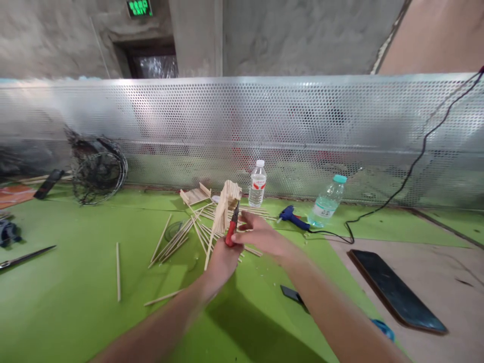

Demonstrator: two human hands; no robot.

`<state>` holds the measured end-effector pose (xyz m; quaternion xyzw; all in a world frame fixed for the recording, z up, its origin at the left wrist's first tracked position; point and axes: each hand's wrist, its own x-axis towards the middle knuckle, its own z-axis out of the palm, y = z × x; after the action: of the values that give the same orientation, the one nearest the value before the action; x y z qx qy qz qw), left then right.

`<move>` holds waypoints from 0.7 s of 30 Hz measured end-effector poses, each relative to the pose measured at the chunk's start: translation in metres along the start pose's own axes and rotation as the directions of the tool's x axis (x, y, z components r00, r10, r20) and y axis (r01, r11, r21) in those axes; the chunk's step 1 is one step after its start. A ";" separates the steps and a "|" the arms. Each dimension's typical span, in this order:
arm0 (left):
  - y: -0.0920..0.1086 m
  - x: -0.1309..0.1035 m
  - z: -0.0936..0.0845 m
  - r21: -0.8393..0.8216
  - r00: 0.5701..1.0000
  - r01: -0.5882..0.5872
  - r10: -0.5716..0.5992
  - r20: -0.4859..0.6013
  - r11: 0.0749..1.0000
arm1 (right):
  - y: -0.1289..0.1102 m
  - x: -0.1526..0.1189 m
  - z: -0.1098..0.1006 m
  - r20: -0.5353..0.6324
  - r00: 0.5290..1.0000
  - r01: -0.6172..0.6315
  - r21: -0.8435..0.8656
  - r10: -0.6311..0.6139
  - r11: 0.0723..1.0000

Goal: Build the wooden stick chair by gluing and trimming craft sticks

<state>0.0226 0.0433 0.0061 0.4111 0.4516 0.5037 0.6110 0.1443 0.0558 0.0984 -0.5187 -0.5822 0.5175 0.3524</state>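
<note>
Red-handled pliers (231, 231) stand nearly upright in front of me, dark jaws up, against a small frame (230, 195) built of thin wooden sticks. My left hand (222, 259) is closed around the lower end of the handles. My right hand (260, 234) comes from the right with its fingers apart, the thumb by the red handle and the fingertips beside the jaws. What supports the stick frame is hidden behind the hands. Loose wooden sticks (176, 244) lie scattered around and behind it. A second stick piece (196, 194) rests farther back on the left.
Behind stand a white-capped water bottle (257, 186) and a green-capped bottle (328, 201). A blue glue gun (294, 218) trails a black cable. At right lies a phone (395, 290); at left, scissors (26, 257) and a wire coil (99, 171). A perforated metal panel (212, 121) bounds the table.
</note>
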 end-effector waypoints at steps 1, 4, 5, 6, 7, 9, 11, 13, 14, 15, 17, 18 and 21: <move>-0.001 -0.001 -0.001 0.027 1.000 0.015 -0.016 0.004 1.000 | -0.002 0.000 -0.005 -0.025 1.000 0.002 0.013 -0.002 1.000; 0.000 -0.006 0.000 0.069 0.999 0.025 -0.027 0.029 0.997 | -0.003 0.001 -0.014 -0.116 0.993 0.009 0.073 0.000 0.997; 0.001 -0.008 0.002 0.065 0.999 0.020 -0.023 0.044 0.998 | -0.002 0.003 -0.016 -0.142 0.990 0.018 0.099 -0.004 0.995; 0.003 -0.010 0.004 0.056 0.998 0.017 -0.021 0.066 0.998 | -0.001 0.004 -0.017 -0.165 0.986 0.032 0.126 -0.011 0.992; 0.005 -0.013 0.007 0.043 0.995 0.018 -0.022 0.095 0.999 | 0.000 0.006 -0.020 -0.192 0.981 0.049 0.152 -0.019 0.987; 0.010 -0.020 0.010 0.008 0.986 0.040 -0.041 0.164 0.999 | -0.001 0.010 -0.029 -0.258 0.965 0.091 0.204 -0.036 0.975; 0.016 -0.027 0.013 -0.036 0.967 0.089 -0.078 0.242 0.995 | -0.003 0.012 -0.044 -0.335 0.941 0.140 0.260 -0.047 0.955; 0.021 -0.033 0.013 -0.078 0.934 0.168 -0.133 0.333 0.983 | -0.007 0.013 -0.061 -0.401 0.915 0.190 0.324 -0.047 0.927; 0.023 -0.036 0.013 -0.094 0.910 0.211 -0.161 0.381 0.973 | -0.008 0.013 -0.069 -0.415 0.909 0.209 0.357 -0.046 0.910; 0.026 -0.039 0.013 -0.107 0.885 0.251 -0.183 0.429 0.962 | -0.010 0.013 -0.075 -0.411 0.911 0.215 0.389 -0.040 0.896; 0.029 -0.043 0.012 -0.123 0.826 0.317 -0.210 0.523 0.940 | -0.010 0.013 -0.083 -0.365 0.931 0.194 0.444 -0.021 0.875; 0.031 -0.044 0.012 -0.128 0.795 0.343 -0.215 0.567 0.931 | -0.009 0.014 -0.083 -0.334 0.942 0.171 0.464 -0.007 0.869; 0.033 -0.048 0.012 -0.131 0.707 0.407 -0.220 0.672 0.904 | -0.003 0.017 -0.080 -0.253 0.967 0.101 0.498 0.033 0.861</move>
<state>0.0225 0.0005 0.0469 0.3877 0.2054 0.2760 0.8552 0.2154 0.0916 0.1161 -0.4593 -0.3849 0.5754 0.5567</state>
